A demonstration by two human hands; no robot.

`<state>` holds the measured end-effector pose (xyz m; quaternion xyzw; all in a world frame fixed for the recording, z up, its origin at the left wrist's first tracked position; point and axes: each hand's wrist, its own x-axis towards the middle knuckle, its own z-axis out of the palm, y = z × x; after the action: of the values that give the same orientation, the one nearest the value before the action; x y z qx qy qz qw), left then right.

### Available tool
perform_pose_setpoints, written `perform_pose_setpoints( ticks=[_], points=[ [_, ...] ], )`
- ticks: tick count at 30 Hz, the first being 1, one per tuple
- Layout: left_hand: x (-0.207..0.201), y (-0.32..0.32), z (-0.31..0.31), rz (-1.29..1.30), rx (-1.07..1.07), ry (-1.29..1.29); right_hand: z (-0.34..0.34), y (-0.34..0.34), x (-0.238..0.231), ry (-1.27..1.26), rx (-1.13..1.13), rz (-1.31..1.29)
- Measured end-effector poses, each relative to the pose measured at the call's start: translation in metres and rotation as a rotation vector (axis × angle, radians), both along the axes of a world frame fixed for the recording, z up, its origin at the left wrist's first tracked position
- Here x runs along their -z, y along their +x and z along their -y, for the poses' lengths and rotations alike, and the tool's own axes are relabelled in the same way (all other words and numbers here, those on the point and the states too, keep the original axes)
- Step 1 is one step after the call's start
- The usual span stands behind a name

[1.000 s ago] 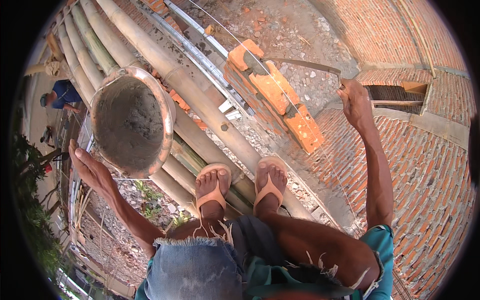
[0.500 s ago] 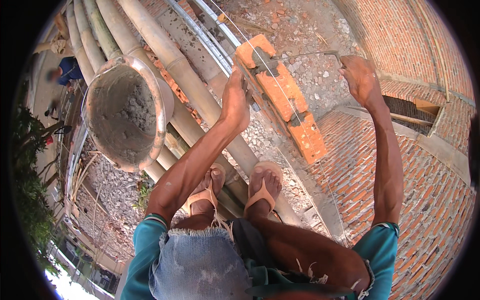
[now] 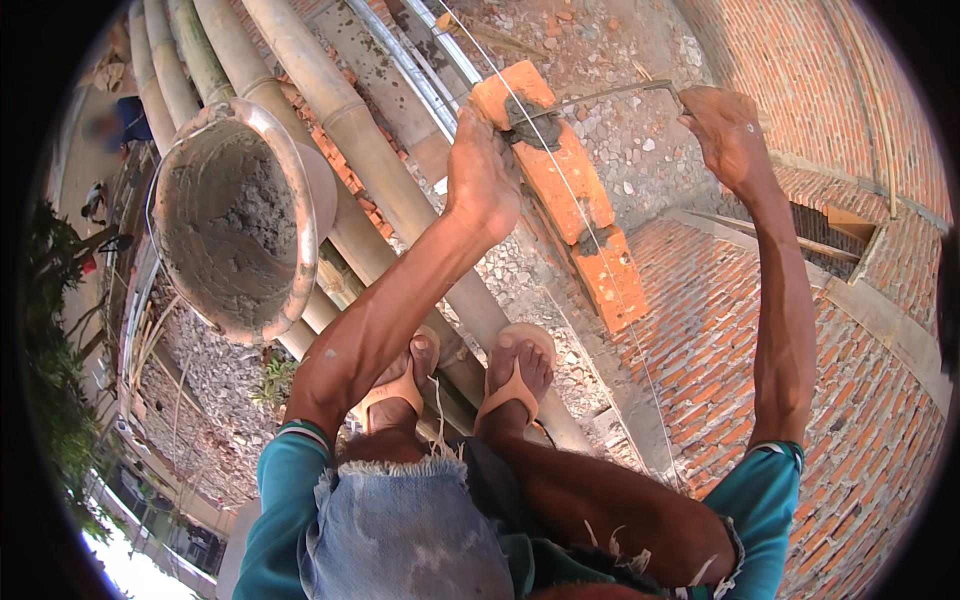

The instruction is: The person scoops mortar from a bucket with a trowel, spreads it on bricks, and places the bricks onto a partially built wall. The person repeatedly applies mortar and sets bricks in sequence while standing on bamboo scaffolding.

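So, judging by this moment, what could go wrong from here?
The mortar bucket appears to rest on rounded bamboo poles, so it might tip if they shift. The person's sandalled feet stand on those same poles, so a slip seems possible. The trowel in the right hand reaches toward the wet mortar near the string, which it could knock.

Bright daylight burns out to white at the lower left, while fisheye distortion bows the brick wall (image 3: 870, 430) rightward.
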<state>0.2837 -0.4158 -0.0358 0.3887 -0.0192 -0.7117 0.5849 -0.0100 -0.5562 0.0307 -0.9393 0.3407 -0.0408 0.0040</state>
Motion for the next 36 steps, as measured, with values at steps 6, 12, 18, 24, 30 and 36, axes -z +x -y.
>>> perform_pose_setpoints(
  ticks=[6,12,18,24,30,36],
  points=[
    [0.000,-0.001,0.000,-0.021,0.004,-0.006,-0.002,0.000,0.003,0.036,-0.015,-0.063],
    [-0.007,-0.002,-0.002,-0.001,-0.023,0.013,0.003,-0.014,-0.005,-0.034,-0.043,-0.001],
    [-0.009,-0.005,0.000,-0.005,-0.029,-0.033,0.002,-0.017,0.003,0.038,-0.028,-0.008],
    [-0.007,-0.004,0.000,0.028,-0.055,0.007,-0.003,-0.010,0.004,-0.003,-0.013,0.026],
    [-0.008,-0.004,0.002,-0.010,-0.065,-0.023,0.004,-0.004,0.003,-0.026,-0.023,-0.022],
    [-0.010,-0.002,0.000,-0.011,-0.054,-0.028,0.005,-0.003,0.005,-0.062,-0.055,-0.045]
  ],
)
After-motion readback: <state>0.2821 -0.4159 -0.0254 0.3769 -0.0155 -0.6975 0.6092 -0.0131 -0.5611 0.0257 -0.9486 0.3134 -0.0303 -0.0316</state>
